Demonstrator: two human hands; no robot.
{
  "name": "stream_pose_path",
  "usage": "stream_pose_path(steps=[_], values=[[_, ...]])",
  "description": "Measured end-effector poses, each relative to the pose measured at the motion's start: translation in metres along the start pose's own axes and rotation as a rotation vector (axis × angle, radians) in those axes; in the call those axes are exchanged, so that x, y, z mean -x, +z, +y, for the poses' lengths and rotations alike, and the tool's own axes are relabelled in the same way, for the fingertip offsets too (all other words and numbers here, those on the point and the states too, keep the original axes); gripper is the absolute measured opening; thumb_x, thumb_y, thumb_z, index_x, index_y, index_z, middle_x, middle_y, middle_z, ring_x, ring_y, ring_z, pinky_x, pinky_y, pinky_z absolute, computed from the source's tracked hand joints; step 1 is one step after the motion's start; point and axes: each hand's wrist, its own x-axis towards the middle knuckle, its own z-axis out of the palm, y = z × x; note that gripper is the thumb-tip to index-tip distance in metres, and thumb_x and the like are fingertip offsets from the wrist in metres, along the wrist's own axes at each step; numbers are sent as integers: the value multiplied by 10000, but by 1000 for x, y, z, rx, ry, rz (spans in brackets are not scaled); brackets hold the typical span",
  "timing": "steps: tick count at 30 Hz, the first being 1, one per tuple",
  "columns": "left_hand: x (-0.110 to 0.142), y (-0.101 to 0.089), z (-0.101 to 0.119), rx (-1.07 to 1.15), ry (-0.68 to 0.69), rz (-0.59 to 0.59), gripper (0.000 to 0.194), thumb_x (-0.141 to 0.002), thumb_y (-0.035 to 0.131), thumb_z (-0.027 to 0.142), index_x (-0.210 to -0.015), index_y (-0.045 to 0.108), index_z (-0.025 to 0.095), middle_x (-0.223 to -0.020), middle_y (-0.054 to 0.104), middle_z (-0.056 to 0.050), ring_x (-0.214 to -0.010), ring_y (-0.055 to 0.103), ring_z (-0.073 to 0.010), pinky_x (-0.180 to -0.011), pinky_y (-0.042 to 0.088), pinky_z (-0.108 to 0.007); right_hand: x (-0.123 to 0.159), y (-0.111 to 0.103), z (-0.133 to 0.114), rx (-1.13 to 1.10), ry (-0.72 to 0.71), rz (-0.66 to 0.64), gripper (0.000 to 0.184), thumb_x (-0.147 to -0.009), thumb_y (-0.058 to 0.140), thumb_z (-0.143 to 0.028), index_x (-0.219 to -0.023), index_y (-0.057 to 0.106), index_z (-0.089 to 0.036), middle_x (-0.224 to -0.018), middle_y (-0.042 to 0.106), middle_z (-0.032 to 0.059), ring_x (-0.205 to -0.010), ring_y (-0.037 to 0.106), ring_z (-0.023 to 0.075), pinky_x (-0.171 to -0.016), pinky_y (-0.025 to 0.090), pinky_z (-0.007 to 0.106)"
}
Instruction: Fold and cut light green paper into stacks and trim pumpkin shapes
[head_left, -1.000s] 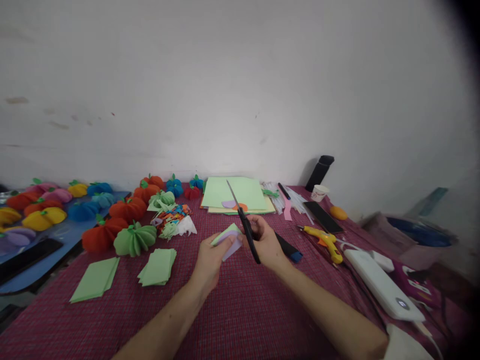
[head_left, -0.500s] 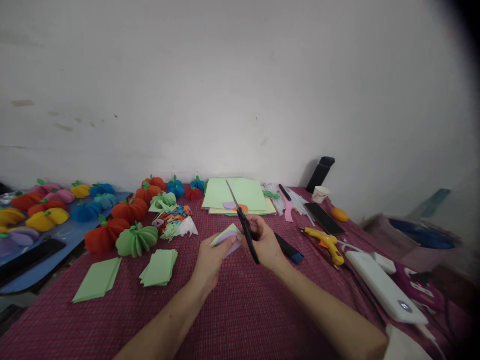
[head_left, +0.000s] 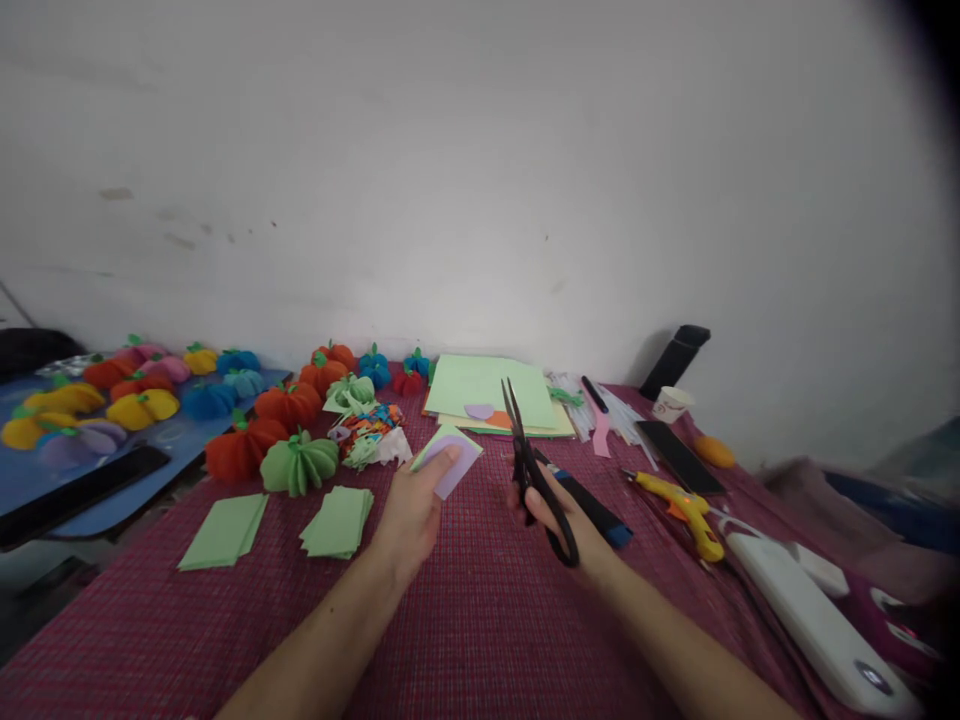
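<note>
Pinched in my left hand (head_left: 409,515) is a light green paper piece with a purple paper shape (head_left: 450,468) lying over it. My right hand (head_left: 551,505) grips black-handled scissors (head_left: 519,430), blades pointing up and away, slightly parted. The scissors are apart from the paper, to its right. Left of my left hand lie a stack of green paper pieces (head_left: 339,522) and another green stack (head_left: 223,532). Beyond both hands are large green sheets (head_left: 491,385) with a purple scrap (head_left: 478,411) on top.
Paper pumpkins (head_left: 300,463) in several colours crowd the left side, near paper scraps (head_left: 371,435). On the right are a yellow glue gun (head_left: 684,508), a dark phone (head_left: 679,455), a paper cup (head_left: 673,404) and a white power bank (head_left: 821,625). A wall stands behind the table.
The scissors have moved away from the paper to the right, and their blades now show apart. My left hand has tilted the paper, so the purple shape shows more. The view has shifted left.
</note>
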Motion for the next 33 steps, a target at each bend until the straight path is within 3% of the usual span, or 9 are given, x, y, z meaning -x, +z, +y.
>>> stream_pose_path(steps=[5, 9, 22, 33], values=[[2, 2, 5, 20, 44, 12, 259, -573, 683, 223, -796, 609, 113, -728, 658, -52, -673, 603, -163, -655, 449, -266, 12, -3, 3, -10, 27, -290, 441, -770, 487, -394, -1158, 391, -206, -881, 521, 56, -788, 496, 157, -720, 369, 310], [4, 3, 5, -33, 75, 38, 273, -576, 672, 281, -787, 607, 121, -681, 646, -31, -585, 581, -145, -580, 439, -255, 16, -3, 3, 31, 52, -386, 491, -760, 500, -398, -1190, 369, -202, -946, 519, 73, -846, 484, 174, -752, 353, 326], [2, -2, -4, -196, 119, 93, 296, -580, 665, 321, -787, 612, 117, -666, 631, -29, -558, 545, -112, -545, 392, -207, 16, 1, 10, 31, 83, -365, 469, -753, 505, -413, -1153, 412, -187, -868, 533, 55, -733, 477, 139, -654, 363, 275], [0, -4, -9, -185, 103, 96, 278, -572, 673, 314, -772, 614, 131, -641, 625, -6, -533, 536, -107, -539, 397, -223, 15, 0, 15, 47, 75, -298, 425, -742, 536, -378, -1114, 442, -195, -848, 516, 36, -696, 476, 123, -626, 371, 259]])
